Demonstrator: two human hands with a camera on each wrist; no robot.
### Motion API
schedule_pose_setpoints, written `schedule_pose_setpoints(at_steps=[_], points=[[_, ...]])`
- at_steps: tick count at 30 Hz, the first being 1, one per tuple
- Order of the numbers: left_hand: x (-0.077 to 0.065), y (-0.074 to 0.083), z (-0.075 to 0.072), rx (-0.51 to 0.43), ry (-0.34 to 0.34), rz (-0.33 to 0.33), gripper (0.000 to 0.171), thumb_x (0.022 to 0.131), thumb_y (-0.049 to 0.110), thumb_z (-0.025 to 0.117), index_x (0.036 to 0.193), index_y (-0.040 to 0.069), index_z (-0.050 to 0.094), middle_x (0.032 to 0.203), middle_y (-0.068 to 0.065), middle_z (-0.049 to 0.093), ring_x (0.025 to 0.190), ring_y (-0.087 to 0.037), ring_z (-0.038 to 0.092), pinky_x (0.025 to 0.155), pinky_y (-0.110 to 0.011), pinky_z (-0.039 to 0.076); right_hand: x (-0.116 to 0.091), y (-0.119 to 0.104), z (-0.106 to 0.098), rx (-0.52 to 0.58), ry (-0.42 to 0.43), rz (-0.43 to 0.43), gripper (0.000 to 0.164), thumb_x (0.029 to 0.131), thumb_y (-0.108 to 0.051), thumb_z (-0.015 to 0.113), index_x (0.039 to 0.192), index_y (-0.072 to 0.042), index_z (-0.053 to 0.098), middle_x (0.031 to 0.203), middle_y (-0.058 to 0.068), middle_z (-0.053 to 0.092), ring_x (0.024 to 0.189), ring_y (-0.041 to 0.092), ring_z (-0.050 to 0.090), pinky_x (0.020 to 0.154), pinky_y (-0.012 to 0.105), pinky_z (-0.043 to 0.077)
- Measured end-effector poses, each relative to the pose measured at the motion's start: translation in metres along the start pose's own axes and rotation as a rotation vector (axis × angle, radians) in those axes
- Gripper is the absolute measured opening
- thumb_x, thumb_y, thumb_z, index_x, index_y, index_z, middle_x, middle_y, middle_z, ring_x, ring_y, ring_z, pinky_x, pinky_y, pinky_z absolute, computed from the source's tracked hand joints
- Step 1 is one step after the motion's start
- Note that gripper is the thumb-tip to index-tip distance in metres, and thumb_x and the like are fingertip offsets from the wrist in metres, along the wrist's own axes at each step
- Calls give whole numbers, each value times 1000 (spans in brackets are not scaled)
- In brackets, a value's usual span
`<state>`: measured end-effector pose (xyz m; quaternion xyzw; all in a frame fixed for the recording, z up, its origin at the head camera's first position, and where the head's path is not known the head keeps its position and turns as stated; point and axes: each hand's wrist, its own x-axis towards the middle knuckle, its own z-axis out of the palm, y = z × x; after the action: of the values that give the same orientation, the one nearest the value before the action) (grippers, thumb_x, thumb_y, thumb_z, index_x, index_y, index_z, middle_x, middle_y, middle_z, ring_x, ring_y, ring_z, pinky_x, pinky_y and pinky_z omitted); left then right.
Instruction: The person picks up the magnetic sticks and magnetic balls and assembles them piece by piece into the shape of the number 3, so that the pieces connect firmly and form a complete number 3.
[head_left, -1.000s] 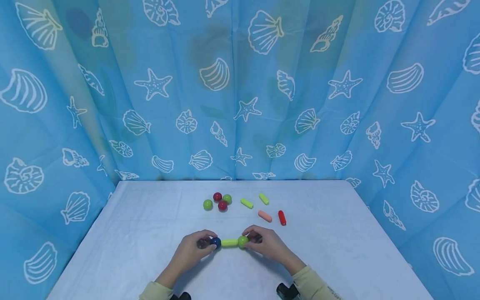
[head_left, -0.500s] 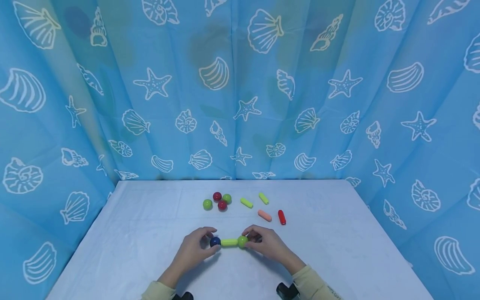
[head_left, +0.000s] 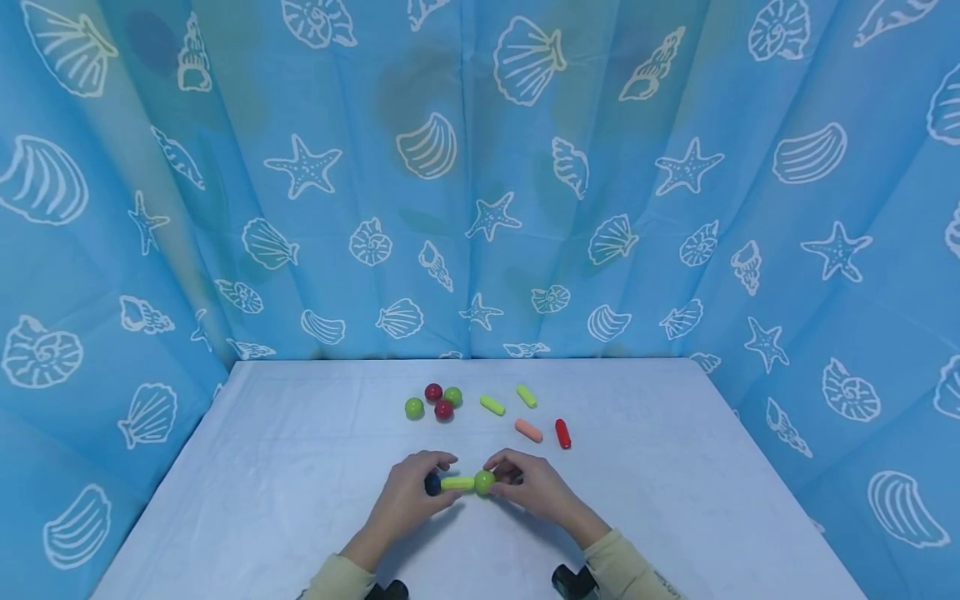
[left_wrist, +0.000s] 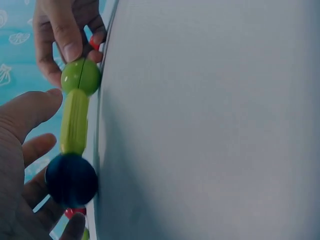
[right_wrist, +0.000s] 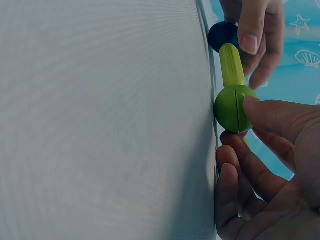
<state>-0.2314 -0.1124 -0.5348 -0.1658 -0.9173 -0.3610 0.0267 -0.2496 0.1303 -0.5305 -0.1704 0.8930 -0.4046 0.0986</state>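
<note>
A toy rod joined at both ends to balls is held level above the table: a dark blue ball (left_wrist: 71,180), a yellow-green stick (left_wrist: 75,122) and a green ball (right_wrist: 235,109). My right hand (head_left: 536,490) pinches the green ball between thumb and fingers. Around the blue ball end, my left hand (head_left: 411,490) has its thumb and fingers spread, with a gap between them in the left wrist view. Its thumb reaches alongside the stick toward the green ball. Whether any left finger touches the blue ball cannot be told.
Behind the hands on the white table (head_left: 247,467) lie red balls (head_left: 444,409) and green balls (head_left: 414,407). To their right are yellow-green sticks (head_left: 492,405), a salmon stick (head_left: 528,430) and a red stick (head_left: 563,433). A blue shell-print curtain (head_left: 465,275) stands behind.
My left hand has loosened its pinch on the blue ball and slid right, so its fingertips now stand beside the stick. The right hand keeps holding the green ball nearly in place.
</note>
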Motion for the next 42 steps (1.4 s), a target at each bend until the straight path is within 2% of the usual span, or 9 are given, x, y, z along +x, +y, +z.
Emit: schedule_pose_setpoints(at_steps=[7, 18, 25, 34, 42], points=[[8, 8, 12, 49, 20, 67, 40, 84, 36, 84, 119, 20, 73, 103, 7, 72, 95, -11, 62, 85, -37, 52, 1, 1, -2, 23, -12, -5, 26, 90, -22, 80, 113, -23, 67, 98, -12, 68, 88, 9, 62, 79, 25, 52], [12, 18, 23, 57, 31, 46, 33, 83, 33, 85, 113, 23, 77, 102, 12, 75, 96, -10, 64, 91, -44, 47, 2, 3, -2, 46, -10, -9, 25, 89, -24, 80, 110, -18, 67, 98, -10, 68, 88, 8, 63, 77, 24, 52], [12, 20, 26, 40, 39, 17, 29, 83, 31, 85, 110, 25, 78, 100, 15, 75, 95, -9, 64, 88, -39, 50, 1, 1, -3, 51, -18, 0, 25, 89, -23, 80, 110, -17, 67, 97, -9, 68, 88, 9, 63, 77, 23, 52], [12, 20, 28, 60, 59, 32, 28, 83, 33, 84, 110, 26, 78, 100, 15, 75, 94, -8, 64, 85, -36, 50, -1, 0, -3, 45, -11, -12, 25, 89, -22, 80, 110, -15, 67, 99, -8, 67, 88, 10, 62, 77, 24, 52], [10, 23, 28, 63, 71, 22, 26, 83, 33, 85, 107, 26, 78, 98, 16, 75, 91, -7, 63, 83, -35, 50, 0, 0, -4, 41, -22, -1, 25, 90, -24, 80, 110, -18, 68, 97, -10, 67, 87, 8, 62, 77, 24, 52]])
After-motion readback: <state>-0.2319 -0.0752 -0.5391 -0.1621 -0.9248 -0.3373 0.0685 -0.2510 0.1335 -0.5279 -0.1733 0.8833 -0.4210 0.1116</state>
